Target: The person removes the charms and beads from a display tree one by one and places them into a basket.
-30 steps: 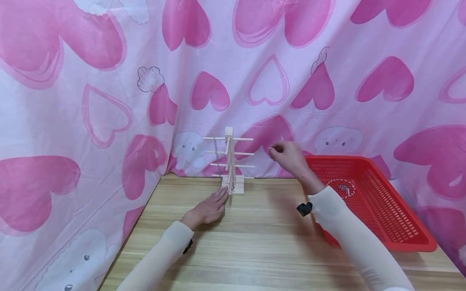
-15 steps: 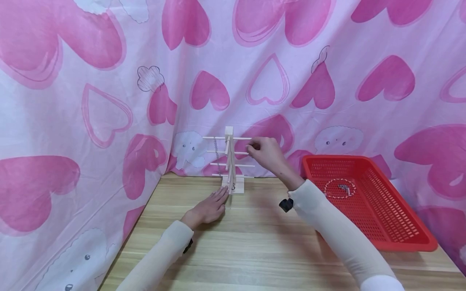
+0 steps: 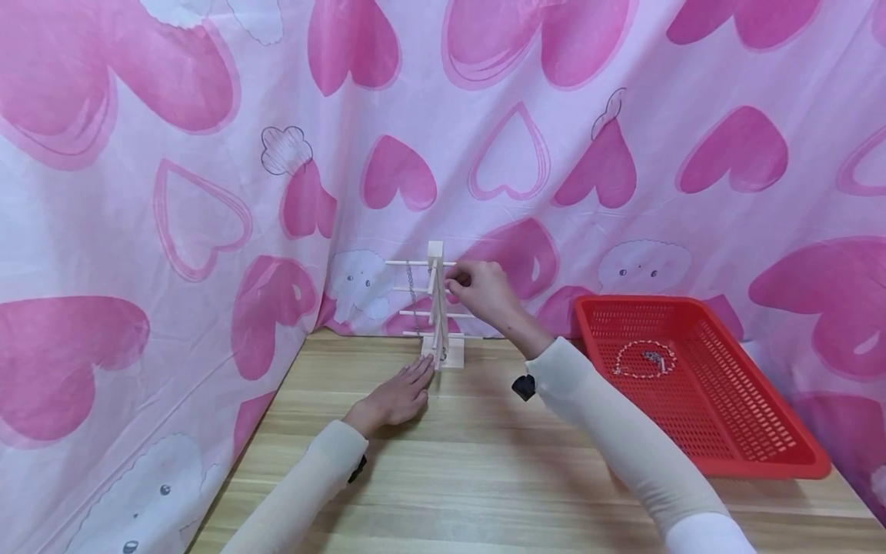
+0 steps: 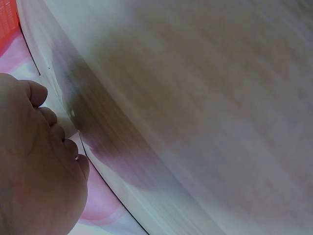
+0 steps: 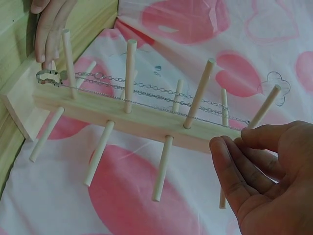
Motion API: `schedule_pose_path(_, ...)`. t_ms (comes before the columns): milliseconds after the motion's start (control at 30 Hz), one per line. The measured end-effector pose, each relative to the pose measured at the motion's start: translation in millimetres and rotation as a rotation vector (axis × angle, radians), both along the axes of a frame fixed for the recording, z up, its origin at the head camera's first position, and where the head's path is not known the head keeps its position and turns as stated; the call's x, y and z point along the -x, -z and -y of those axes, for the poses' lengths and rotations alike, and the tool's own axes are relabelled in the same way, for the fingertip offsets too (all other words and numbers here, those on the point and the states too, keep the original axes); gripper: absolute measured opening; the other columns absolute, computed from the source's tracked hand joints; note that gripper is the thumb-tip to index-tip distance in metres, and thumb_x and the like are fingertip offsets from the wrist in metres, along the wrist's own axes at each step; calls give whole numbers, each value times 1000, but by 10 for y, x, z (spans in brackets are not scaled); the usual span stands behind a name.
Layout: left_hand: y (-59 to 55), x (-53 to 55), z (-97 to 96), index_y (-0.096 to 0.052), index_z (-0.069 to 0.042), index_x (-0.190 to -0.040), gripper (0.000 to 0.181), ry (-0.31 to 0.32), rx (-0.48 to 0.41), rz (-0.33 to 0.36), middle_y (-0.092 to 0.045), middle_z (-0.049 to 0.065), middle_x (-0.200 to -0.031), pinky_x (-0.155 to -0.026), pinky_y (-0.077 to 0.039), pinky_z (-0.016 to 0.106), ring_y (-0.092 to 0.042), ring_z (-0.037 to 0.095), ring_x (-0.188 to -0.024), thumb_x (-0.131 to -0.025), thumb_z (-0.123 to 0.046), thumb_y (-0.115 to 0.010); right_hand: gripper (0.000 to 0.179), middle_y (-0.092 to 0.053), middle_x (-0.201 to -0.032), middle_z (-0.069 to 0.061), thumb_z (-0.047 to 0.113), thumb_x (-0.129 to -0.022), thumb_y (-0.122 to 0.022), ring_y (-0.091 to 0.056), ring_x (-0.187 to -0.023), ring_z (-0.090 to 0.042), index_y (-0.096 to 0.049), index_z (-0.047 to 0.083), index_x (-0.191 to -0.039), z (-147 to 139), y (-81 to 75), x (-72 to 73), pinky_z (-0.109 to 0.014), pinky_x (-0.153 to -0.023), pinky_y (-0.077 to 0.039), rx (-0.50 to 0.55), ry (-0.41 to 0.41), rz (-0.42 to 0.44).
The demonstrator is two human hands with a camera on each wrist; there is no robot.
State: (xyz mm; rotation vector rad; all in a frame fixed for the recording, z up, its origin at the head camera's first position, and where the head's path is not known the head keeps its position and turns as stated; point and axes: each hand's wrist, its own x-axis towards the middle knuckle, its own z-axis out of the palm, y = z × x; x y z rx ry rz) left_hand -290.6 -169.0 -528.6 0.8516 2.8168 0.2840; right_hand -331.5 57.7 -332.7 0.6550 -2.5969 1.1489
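A wooden peg rack (image 3: 438,308) stands at the back of the table, pegs on both sides of its post. Silver chains (image 5: 171,91) hang along it in the right wrist view, ending by the base in a curved metal piece (image 5: 49,76). My left hand (image 3: 394,396) lies low with fingers extended, fingertips at the rack's base (image 3: 453,354). Up near the top pegs is my right hand (image 3: 484,291). Its thumb and fingers come together close to the post in the right wrist view (image 5: 269,171); I cannot tell whether something thin is between them.
A red plastic basket (image 3: 806,462) stands on the right of the table (image 3: 443,477). Inside lie a beaded loop (image 3: 640,376) and a small silvery heap (image 3: 654,359). Behind and to the left hangs a pink heart-patterned cloth (image 3: 443,77).
My right hand has moved left from beside the basket to the rack's upper pegs, its fingers still drawn together. The left hand has stayed at the base.
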Motion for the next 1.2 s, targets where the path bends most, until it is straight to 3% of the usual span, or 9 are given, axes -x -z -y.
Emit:
schedule_pose_path(400,43,21,12,-15,0,-170,63,6,-25,6,-7,16,-180,-135,-18,56,-10,38,-167,-114,-24,-30,19,-82,-109,-8,16,-102,-73,-78,-88,-20,-79,7,-117,131,29,61,-32,-79,-66,27,26,29)
schedule_pose_path(733,130,74,29,-13,-4,-171,63,0,3,-2,-4,11,-181,-136,-18,51,-6,31,-168,-116,-31,-28,18,-82,-106,-8,16,-103,-71,-78,-94,-22,-80,7,-115,214,46,78,-34,-83,-65,13,59,-27)
schedule_pose_path(1200,79,42,13,-13,-5,-171,64,-9,29,10,-3,9,-181,-137,-16,48,-4,28,-169,-116,-32,-30,14,-82,-101,-8,14,-102,-70,-77,-87,-21,-81,9,-110,201,82,76,-33,-76,-65,65,60,-75)
